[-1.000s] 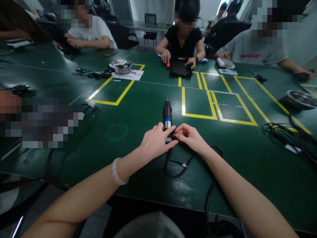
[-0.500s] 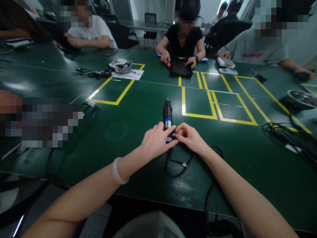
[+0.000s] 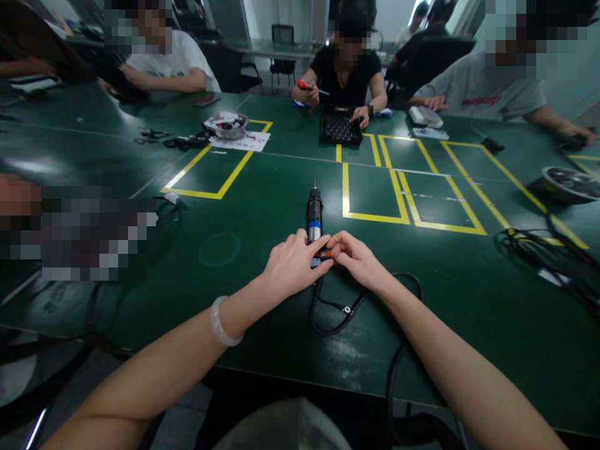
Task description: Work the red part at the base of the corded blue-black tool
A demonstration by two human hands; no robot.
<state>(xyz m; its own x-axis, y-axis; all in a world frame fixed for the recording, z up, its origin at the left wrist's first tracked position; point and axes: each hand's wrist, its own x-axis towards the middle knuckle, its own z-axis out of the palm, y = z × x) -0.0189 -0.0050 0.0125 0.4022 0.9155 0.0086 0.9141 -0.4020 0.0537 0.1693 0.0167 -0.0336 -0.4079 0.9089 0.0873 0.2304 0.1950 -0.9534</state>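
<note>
An electric screwdriver [image 3: 315, 209], black with a blue band and a silver section, lies on the green table with its thin bit pointing away from me. My left hand [image 3: 293, 259] is closed around its rear end, thumb and forefinger on either side. At that same end, my right hand [image 3: 354, 256] pinches a small orange-red part [image 3: 325, 254]; its exact kind is too small to tell. Fingers partly hide the rear of the tool. A black cable [image 3: 328, 331] loops from it toward me, with a small round metal ring on a thin branch.
Yellow tape rectangles [image 3: 375, 219] mark the green table [image 3: 262, 206]. Across from me a person in black [image 3: 347, 75] holds a red-handled screwdriver [image 3: 307, 85] over a black tray [image 3: 340, 128]. Black cables [image 3: 529, 250] and a round metal bowl [image 3: 569, 184] are at right; a clear container [image 3: 229, 127] stands at left.
The orange-red part shows a little more between my hands, while the electric screwdriver stays in place. Across the table, the other person has raised the red-handled screwdriver.
</note>
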